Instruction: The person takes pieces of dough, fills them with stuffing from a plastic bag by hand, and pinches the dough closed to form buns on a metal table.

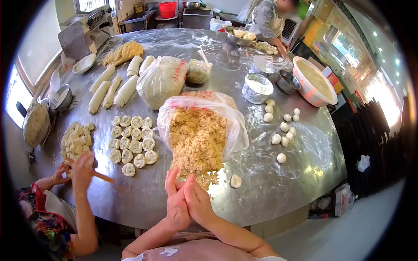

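My left hand (176, 204) and my right hand (198, 201) are pressed palm to palm at the table's near edge, fingers pointing away from me. Whatever lies between the palms, if anything, is hidden. Just beyond the fingertips, a crumbly yellow-brown filling (198, 139) spills out of an open clear plastic bag (235, 126). One flattened piece of dough (235, 181) lies right of my hands. Rows of small round filled dough pieces (136, 147) sit to the left of the bag. Several white dough balls (284, 126) are scattered on the right side.
At left, a co-worker's hands (80, 174) hold a rolling pin (103, 176) beside piled dough pieces (77, 137). Dough rolls (126, 91) and a tied bag (161, 82) stand behind. A flour tub (257, 96) and a large basin (326, 101) are at right; another person (266, 21) works at the back.
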### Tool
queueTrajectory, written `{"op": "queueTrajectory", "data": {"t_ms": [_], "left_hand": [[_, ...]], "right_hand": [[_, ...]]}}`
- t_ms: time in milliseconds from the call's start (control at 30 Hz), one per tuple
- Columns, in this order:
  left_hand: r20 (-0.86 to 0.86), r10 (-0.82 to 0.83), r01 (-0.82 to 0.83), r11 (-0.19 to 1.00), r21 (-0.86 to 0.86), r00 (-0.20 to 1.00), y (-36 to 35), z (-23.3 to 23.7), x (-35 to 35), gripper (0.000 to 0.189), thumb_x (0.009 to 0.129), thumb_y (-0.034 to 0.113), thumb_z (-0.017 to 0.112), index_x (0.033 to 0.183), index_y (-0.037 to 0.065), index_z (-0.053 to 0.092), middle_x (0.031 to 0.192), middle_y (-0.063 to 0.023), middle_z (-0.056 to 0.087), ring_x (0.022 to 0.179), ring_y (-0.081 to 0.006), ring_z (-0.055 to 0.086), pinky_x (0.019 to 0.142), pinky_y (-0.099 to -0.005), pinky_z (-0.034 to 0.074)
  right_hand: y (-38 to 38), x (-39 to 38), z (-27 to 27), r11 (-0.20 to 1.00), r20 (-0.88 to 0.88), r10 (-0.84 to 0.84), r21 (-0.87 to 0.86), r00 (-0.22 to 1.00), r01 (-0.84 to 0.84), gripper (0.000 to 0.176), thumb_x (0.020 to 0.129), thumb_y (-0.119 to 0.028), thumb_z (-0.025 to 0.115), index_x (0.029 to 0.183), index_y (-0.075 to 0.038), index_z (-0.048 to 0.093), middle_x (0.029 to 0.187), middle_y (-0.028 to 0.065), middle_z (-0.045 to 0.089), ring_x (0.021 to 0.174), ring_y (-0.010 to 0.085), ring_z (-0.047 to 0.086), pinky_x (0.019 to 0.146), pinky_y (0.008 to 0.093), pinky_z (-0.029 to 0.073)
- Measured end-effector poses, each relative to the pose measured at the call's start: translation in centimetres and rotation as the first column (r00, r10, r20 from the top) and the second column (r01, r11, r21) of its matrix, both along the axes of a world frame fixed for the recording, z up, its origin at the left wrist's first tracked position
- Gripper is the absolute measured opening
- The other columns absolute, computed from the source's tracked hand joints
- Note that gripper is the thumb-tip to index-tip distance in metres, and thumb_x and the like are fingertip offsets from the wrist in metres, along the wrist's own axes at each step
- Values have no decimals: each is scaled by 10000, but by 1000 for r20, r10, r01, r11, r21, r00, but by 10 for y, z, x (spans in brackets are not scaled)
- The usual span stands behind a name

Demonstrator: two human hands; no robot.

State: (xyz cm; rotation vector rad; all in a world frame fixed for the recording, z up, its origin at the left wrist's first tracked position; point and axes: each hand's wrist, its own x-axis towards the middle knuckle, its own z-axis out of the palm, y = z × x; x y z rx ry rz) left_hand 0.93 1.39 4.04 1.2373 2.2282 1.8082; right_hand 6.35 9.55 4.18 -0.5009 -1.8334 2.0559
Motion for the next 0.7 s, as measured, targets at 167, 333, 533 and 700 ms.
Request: {"op": "queueTrajectory", "data": {"t_ms": [167,333,533,700], "left_hand": [[351,36,-57,997,52,936,5,-4,4,791,953,589,204,1478,-1,170,1541,-209,100,1412,-306,174,1114,-420,208],[742,-360,130,927,352,566,13,-16,-1,708,1002,508,193,1492,3,126,1542,-157,168,1417,-267,194,1124,-365,195],[682,-329,214,944,251,653,5,-13,11,608,1008,456,328,1400,-9,336,1361,-102,434,1233,-180,422,1037,-326,334],[798,-342,49,929,368,496,15,16,10,518,1006,413,398,1319,3,443,1259,-89,530,1120,-164,519,947,-308,419]], "right_hand": [[12,3,-12,986,-98,-111,111,989,122,194,987,-194,481,996,-26,579,919,99,681,788,184,647,742,286,500],[12,-7,-2,868,-180,-24,484,983,110,331,988,-219,438,1236,-6,491,1353,256,436,1194,362,479,995,409,378],[48,-26,-2,793,-55,-250,561,967,237,742,982,-561,239,1404,46,300,1532,257,122,1438,386,63,1144,466,60],[17,-11,27,856,-298,74,508,952,93,724,969,-569,251,1432,-13,282,1523,285,95,1420,442,64,1129,527,47]]}}
